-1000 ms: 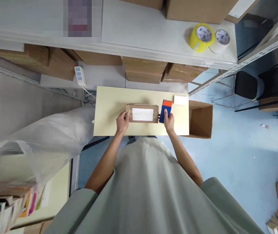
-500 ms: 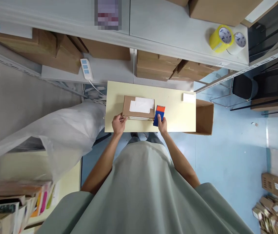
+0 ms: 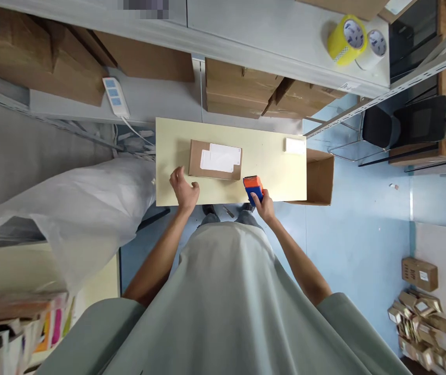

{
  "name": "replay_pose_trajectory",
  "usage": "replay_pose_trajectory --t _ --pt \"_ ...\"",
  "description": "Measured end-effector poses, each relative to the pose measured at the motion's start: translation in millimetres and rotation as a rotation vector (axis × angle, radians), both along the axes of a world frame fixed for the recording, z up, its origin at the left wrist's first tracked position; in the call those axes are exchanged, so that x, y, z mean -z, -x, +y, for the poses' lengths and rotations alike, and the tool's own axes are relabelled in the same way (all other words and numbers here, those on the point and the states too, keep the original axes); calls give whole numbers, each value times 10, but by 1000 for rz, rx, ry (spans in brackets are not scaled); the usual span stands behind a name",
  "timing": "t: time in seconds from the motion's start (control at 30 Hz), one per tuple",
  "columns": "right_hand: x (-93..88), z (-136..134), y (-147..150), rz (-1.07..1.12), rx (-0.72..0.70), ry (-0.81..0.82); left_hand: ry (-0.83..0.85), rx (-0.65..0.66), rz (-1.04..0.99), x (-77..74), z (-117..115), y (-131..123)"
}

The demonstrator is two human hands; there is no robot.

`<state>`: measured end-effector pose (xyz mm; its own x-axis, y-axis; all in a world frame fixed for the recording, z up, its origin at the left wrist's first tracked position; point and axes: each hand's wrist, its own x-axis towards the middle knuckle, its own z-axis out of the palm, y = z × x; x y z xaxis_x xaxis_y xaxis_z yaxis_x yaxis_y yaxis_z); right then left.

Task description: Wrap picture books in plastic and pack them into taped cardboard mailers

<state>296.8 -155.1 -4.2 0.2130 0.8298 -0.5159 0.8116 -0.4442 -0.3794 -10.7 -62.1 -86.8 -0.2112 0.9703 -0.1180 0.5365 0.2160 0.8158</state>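
Gripping blue-and-orange tool (image 3: pixel 253 190) in right hand (image 3: pixel 264 207) over near edge of worktop (image 3: pixel 272 164); curving left hand (image 3: pixel 185 191), unclenched and empty, beside carton (image 3: pixel 215 160).

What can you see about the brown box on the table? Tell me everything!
The box is brown and oblong, looks like cardboard, and seems shut. White labels cover much of its top; any print is too small to read. It lies flat, left of centre on the pale yellow table. The left hand is beside its near left corner, apparently not touching.
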Motion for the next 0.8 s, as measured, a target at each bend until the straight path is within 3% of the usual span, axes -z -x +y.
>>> replay_pose_trajectory --t 0.07,0.23,0.33,0.47,0.63,0.8 --pt "-56 -23 -117 -7 -69 19 -76 67 13 -184 -185 -172" --pt "-178 -44 -423 -27 -269 64 -117 416 -134 -633 -581 -805" --pt "-213 -65 -653 -59 -402 86 -96 491 -137 -801 -711 -1142" --pt "-209 -86 -990 -52 -542 69 -85 468 -105 -901 -838 -1467" --pt "-203 -55 -1355 -40 -678 92 -57 337 -85 -902 -956 -1760" --pt "-174 29 -1618 -22 -852 85 -24 352 -74 -893 -979 -1955"
